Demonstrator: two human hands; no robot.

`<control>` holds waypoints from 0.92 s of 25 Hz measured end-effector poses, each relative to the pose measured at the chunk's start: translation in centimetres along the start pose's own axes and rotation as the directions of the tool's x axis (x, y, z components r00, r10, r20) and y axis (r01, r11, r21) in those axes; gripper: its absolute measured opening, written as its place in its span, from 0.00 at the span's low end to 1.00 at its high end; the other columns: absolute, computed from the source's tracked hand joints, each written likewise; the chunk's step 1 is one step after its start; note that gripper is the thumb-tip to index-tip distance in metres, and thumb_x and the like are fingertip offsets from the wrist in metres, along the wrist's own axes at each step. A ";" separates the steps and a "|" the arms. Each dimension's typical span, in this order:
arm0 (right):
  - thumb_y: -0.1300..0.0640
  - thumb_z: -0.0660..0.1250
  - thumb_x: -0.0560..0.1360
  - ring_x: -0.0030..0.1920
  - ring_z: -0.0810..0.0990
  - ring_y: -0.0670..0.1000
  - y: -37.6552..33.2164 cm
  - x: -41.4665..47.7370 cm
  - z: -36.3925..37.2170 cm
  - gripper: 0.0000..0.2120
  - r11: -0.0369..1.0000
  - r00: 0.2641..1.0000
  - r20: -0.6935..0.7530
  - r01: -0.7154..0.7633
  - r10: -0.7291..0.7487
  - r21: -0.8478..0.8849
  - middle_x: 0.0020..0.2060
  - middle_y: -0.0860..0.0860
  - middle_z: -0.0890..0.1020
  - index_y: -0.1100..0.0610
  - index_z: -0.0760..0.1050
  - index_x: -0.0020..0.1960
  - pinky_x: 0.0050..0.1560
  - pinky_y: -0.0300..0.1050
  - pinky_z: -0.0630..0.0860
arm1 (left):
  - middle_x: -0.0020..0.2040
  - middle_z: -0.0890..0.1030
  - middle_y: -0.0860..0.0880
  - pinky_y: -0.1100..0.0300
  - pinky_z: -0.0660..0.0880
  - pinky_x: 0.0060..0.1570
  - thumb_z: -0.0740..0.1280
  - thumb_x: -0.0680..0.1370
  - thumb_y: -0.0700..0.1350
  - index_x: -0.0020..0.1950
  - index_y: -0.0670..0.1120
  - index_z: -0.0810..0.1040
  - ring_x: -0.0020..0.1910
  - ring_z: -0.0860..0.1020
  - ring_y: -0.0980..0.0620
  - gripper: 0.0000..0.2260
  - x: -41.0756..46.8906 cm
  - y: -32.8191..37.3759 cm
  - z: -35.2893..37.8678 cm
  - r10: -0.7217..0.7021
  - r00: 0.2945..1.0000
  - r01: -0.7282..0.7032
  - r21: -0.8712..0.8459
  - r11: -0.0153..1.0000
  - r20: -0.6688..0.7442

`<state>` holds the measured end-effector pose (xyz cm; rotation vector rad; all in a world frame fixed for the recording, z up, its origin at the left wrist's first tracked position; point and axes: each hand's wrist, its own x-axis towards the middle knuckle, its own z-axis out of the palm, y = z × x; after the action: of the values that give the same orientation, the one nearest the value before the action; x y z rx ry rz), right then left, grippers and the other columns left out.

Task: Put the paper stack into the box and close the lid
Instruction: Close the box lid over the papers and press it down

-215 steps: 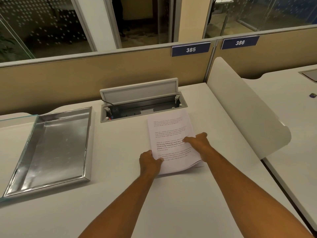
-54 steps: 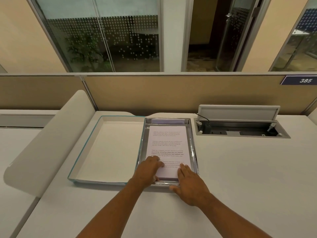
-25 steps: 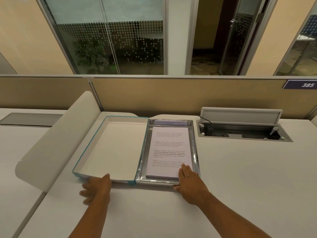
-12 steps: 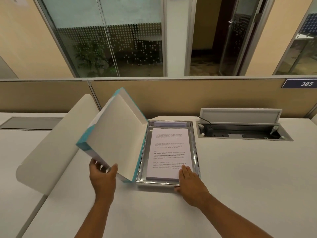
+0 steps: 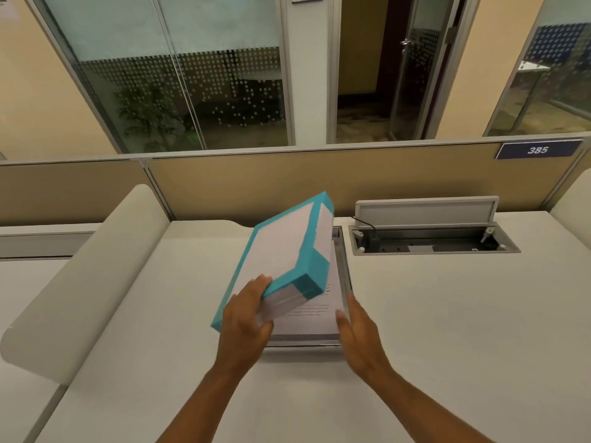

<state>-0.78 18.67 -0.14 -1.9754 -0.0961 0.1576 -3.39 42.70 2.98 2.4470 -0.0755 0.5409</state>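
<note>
- Desk divider (image 5: 80,282) seen at far left, rounded, well apart from the work.
- Left hand (image 5: 246,318) closed on the near edge of the lid (image 5: 287,251); thumb on top of the teal rim, fingers wrapped under.
- Lid held tilted, part-way over the box, left long edge low near the hinge side, right long edge raised; long axis runs near to far, matching the box.
- Paper stack (image 5: 311,318) already lying flat inside the box (image 5: 343,270); only its near right portion with printed text is visible under the lid.
- Right hand (image 5: 355,334) placed at the near right corner of the box, fingers loosely extended and together, nothing gripped; it appears to steady the rim.
- Key relation judged: lid's free edge must drop rightward and down onto the right rim, right where the right hand sits, so that hand is likely to need clearing.
- Open cable hatch (image 5: 428,231) at far right of the desk (image 5: 431,330), not involved.
</note>
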 end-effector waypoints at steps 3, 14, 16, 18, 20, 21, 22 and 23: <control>0.36 0.52 0.81 0.79 0.67 0.48 -2.1 -0.3 -1.7 0.34 0.979 0.980 -0.180 -0.049 0.086 0.198 0.81 0.41 0.65 0.46 0.55 0.85 0.74 0.51 0.76 | 0.73 0.80 0.49 0.40 0.80 0.68 0.81 0.73 0.50 0.77 0.49 0.73 0.71 0.80 0.46 0.35 0.2 1.0 1.7 0.060 0.995 -0.073 0.168 0.983 0.081; 0.32 0.56 0.75 0.60 0.79 0.51 -1.1 -0.5 -1.9 0.38 0.970 0.979 -0.091 -0.162 0.181 0.183 0.67 0.42 0.71 0.46 0.60 0.81 0.39 0.30 0.81 | 0.75 0.79 0.48 0.32 0.75 0.69 0.84 0.66 0.51 0.76 0.55 0.76 0.72 0.80 0.39 0.39 -1.7 1.9 4.1 0.050 0.918 -0.212 0.379 0.901 0.394; 0.33 0.57 0.75 0.54 0.80 0.48 -0.7 -0.4 -1.6 0.32 0.974 0.982 -0.074 -0.162 0.175 0.157 0.64 0.42 0.73 0.43 0.62 0.76 0.36 0.28 0.80 | 0.74 0.80 0.48 0.32 0.76 0.68 0.83 0.66 0.56 0.76 0.55 0.76 0.71 0.80 0.39 0.38 -1.8 1.8 4.1 0.049 0.909 -0.227 0.394 0.891 0.414; 0.33 0.58 0.75 0.54 0.81 0.47 -0.2 -0.2 -1.3 0.30 0.976 0.982 -0.057 -0.173 0.182 0.129 0.64 0.45 0.75 0.42 0.62 0.74 0.39 0.30 0.82 | 0.75 0.79 0.48 0.32 0.77 0.67 0.80 0.68 0.60 0.75 0.56 0.76 0.71 0.80 0.39 0.37 -2.0 1.7 4.0 0.053 0.900 -0.247 0.407 0.879 0.433; 0.35 0.59 0.78 0.59 0.81 0.51 0.3 0.0 -1.2 0.31 0.978 0.980 -0.048 -0.191 0.195 0.079 0.68 0.46 0.75 0.46 0.62 0.78 0.46 0.36 0.84 | 0.75 0.79 0.48 0.32 0.76 0.68 0.78 0.69 0.63 0.75 0.55 0.76 0.72 0.80 0.39 0.36 -2.4 1.5 4.1 0.052 0.897 -0.255 0.417 0.872 0.439; 0.38 0.61 0.81 0.63 0.79 0.52 0.7 0.1 -1.2 0.32 0.979 0.978 -0.048 -0.199 0.201 0.049 0.70 0.47 0.74 0.49 0.61 0.80 0.52 0.40 0.84 | 0.75 0.79 0.48 0.32 0.76 0.68 0.78 0.69 0.63 0.75 0.54 0.77 0.73 0.79 0.39 0.36 -2.6 1.5 4.2 0.049 0.897 -0.253 0.420 0.872 0.439; 0.41 0.62 0.82 0.66 0.78 0.53 1.0 0.2 -1.2 0.32 0.979 0.978 -0.053 -0.200 0.202 0.027 0.72 0.49 0.73 0.51 0.60 0.82 0.57 0.44 0.84 | 0.75 0.79 0.48 0.32 0.76 0.68 0.78 0.69 0.63 0.75 0.54 0.77 0.73 0.79 0.39 0.36 -2.7 1.5 4.3 0.048 0.898 -0.252 0.422 0.871 0.437; 0.43 0.64 0.83 0.69 0.77 0.54 1.4 0.2 -1.2 0.32 0.980 0.978 -0.059 -0.198 0.198 0.009 0.73 0.50 0.73 0.52 0.59 0.82 0.61 0.47 0.83 | 0.75 0.79 0.48 0.31 0.76 0.68 0.79 0.69 0.62 0.75 0.53 0.77 0.73 0.79 0.39 0.36 -2.9 1.6 4.5 0.050 0.899 -0.255 0.426 0.868 0.436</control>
<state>-0.44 17.06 -0.94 -1.9833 0.1407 0.2275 -4.65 38.56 -0.53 3.0279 -0.3586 0.0932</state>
